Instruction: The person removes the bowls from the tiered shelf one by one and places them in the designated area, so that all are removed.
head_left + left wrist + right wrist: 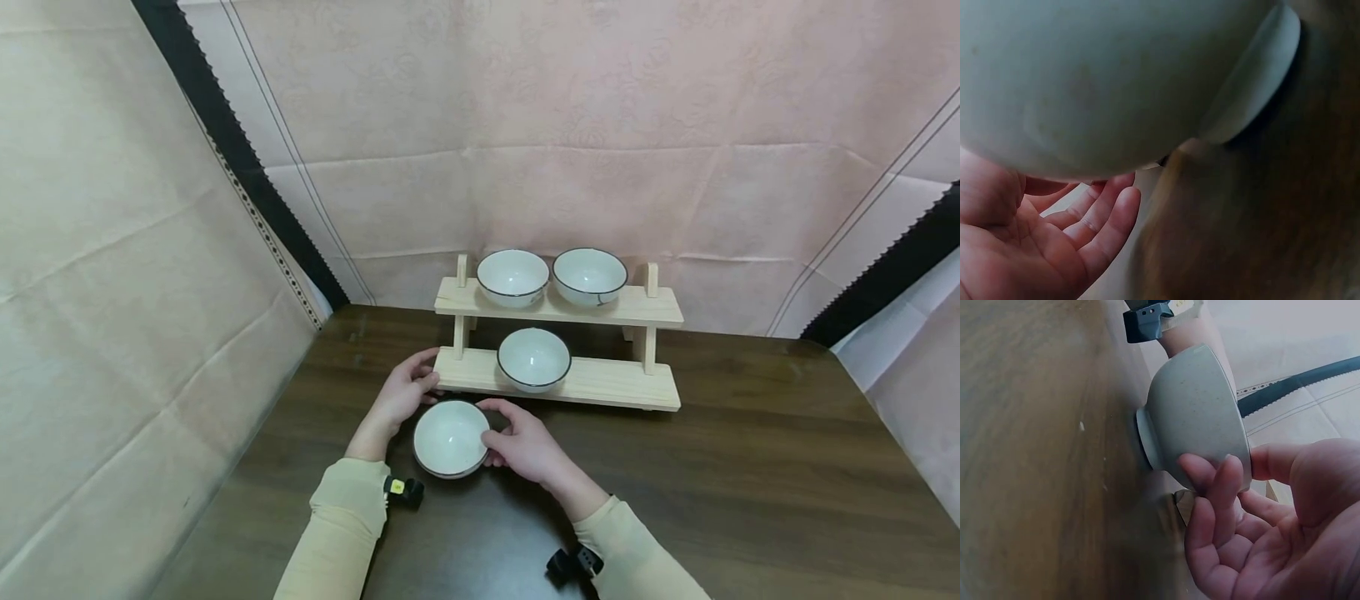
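left hand (401, 396) is resting, right hand (523, 440) is pinching

fingers unclenched, the left hand is lying at the wooden rack (611, 379)'s left end, perhaps steadying it. a white bowl (450, 437) is facing upward just before the rack, the right hand pinching its rim, likely keeping it level. an upper-left bowl (513, 277), lower bowl (534, 360) and upper-right bowl (589, 275) are standing on the rack.

A pale, faintly speckled bowl (1097, 81) fills the upper part of my view, its foot (1260, 75) jutting out at the right. Below it I see my left hand (1038, 242), palm showing, fingers (1112, 230) loosely bent, partly hidden by the bowl; I cannot tell whether they touch it. A brown tabletop (1272, 219) spreads, blurred, to the right.
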### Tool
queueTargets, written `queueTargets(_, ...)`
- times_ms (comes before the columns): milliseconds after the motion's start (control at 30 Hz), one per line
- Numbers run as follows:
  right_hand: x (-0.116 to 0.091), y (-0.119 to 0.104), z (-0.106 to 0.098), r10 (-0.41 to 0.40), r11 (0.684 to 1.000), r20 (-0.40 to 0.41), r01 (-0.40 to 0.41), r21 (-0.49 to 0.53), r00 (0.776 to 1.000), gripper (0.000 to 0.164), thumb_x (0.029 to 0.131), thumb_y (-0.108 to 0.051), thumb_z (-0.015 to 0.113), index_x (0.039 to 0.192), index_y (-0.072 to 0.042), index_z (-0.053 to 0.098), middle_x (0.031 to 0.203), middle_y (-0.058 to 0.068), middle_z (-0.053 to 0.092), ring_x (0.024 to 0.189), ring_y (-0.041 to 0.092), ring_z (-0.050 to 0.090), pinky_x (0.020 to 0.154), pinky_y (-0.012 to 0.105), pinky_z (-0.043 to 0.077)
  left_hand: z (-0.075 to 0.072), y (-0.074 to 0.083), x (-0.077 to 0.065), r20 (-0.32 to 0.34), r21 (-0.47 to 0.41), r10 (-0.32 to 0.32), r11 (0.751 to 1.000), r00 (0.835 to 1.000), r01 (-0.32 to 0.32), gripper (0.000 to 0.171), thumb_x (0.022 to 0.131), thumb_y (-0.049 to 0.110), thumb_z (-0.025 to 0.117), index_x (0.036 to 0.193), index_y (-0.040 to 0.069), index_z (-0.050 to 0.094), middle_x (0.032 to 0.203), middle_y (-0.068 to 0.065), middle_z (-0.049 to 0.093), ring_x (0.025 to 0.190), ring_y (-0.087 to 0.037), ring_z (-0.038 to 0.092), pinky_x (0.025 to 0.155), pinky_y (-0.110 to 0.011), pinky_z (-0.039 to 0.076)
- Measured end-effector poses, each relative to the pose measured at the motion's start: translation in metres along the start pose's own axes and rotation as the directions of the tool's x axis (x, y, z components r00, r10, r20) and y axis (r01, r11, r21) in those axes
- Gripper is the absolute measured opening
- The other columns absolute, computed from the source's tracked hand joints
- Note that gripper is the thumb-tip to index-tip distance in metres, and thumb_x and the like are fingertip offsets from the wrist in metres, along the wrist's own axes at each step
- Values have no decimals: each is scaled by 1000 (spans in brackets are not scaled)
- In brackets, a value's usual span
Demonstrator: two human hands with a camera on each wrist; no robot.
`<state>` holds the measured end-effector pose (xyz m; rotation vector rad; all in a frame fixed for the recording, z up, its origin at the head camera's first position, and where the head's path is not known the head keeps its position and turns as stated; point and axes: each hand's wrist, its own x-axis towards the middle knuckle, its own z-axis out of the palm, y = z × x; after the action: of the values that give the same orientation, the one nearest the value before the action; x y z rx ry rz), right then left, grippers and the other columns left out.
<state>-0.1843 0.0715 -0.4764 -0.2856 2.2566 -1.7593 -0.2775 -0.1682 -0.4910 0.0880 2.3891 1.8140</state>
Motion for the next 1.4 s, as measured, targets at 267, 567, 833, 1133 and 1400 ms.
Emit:
queueTargets(267,-1,0,2,-3,1000,2,3,-3,1000,49,99,-7,70,147,-8,60,71,10,71,67,30,72,63,42,60,0,1,-1,-4,-5,-3,1000,1000,3,48,111,8,55,159,15,51,128,-21,65,101,-31,71,84,-41,61)
queueTargets(567,-3,-1,-1,-11,999,24,12,-37,1000,49,101,-13,72,148,-8,59,74,10,73,68,29,73,64,46,61,0,0,-1,-4,-10,-7,1000,1000,7,48,112,9,55,159,15,51,129,-21,64,102,-31,71,85,-41,62)
queueTargets(833,-3,0,-3,-9,999,43,11,-53,999,52,102,-17,73,150,-9,58,76,11,74,67,27,72,64,47,61,-1,-1,0,-6,-11,-4,1000,1000,4,48,111,8,55,159,14,51,128,-22,64,101,-31,71,84,-42,62)
queueTargets(1133,-1,3,-3,-1,997,55,6,-78,998,52,103,-20,72,151,-10,57,76,9,75,69,26,74,65,44,62,-1,-1,1,-7,-15,-7,1000,1000,7,48,111,8,56,159,15,52,128,-22,65,101,-32,72,85,-42,62)
queueTargets(1400,-1,3,-2,1,997,62,4,-75,998,52,103,-21,72,152,-10,57,76,8,75,67,23,72,64,41,61,-1,-1,1,-3,-32,-10,999,1000,10,49,111,7,56,159,14,52,129,-22,64,100,-31,71,83,-40,62)
